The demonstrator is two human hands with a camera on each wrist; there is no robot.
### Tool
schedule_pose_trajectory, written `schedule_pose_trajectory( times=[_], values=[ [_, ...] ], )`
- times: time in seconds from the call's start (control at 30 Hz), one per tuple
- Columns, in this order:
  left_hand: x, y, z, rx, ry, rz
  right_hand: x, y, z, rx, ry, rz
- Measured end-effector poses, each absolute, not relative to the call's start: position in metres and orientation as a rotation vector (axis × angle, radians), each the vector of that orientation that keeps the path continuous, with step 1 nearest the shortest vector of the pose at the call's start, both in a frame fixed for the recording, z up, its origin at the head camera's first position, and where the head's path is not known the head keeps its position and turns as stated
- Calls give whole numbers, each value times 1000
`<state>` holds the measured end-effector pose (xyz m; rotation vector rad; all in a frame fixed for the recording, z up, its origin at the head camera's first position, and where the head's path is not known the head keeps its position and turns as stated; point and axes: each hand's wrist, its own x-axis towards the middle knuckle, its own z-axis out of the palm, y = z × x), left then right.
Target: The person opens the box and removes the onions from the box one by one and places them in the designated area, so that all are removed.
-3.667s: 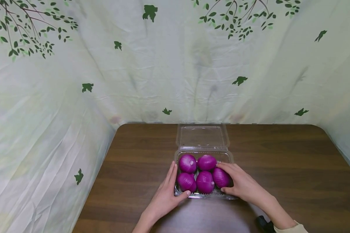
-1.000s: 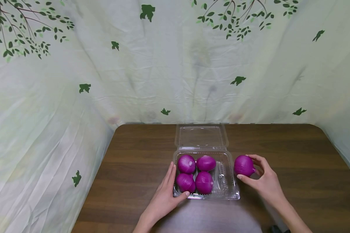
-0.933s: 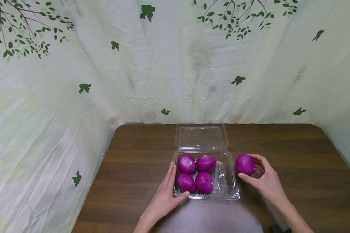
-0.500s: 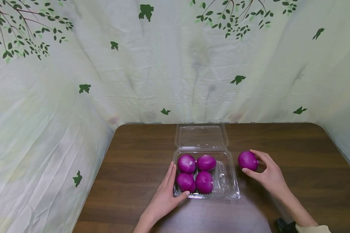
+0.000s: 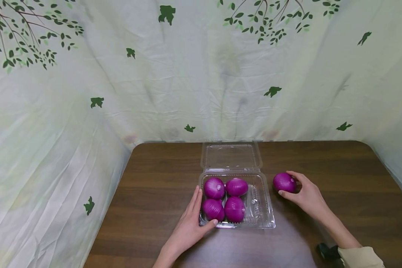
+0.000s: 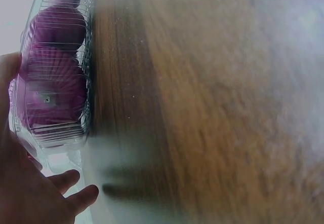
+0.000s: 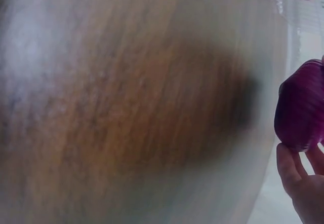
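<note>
My right hand grips a peeled purple onion between thumb and fingertips, to the right of a clear plastic container. The right wrist view shows the same onion with fingertips against its end. Several more onions, among them one at the front middle, sit in the container's left and middle part; its right part holds none. With fingers straight along the container's left wall and thumb at the front rim, my left hand rests against it. In the left wrist view, onions show through the ribbed wall.
The container's hinged lid lies folded back toward the far edge of the brown wooden table. Behind the table hangs a pale curtain with leaf prints. A black strap is at my right wrist.
My right hand has taken an onion from the container's right front and carried it out to the right. Lately it has shifted slightly farther away, the onion turning. The left hand stays in place.
</note>
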<state>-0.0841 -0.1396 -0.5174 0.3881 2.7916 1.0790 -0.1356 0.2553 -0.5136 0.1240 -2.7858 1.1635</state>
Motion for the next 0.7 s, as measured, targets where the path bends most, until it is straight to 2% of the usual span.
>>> schedule_pose_trajectory(
  times=[0.7],
  values=[
    [-84,-140,-518,394,2792,1077,-146,264,-522,91,-2876,1371]
  ],
)
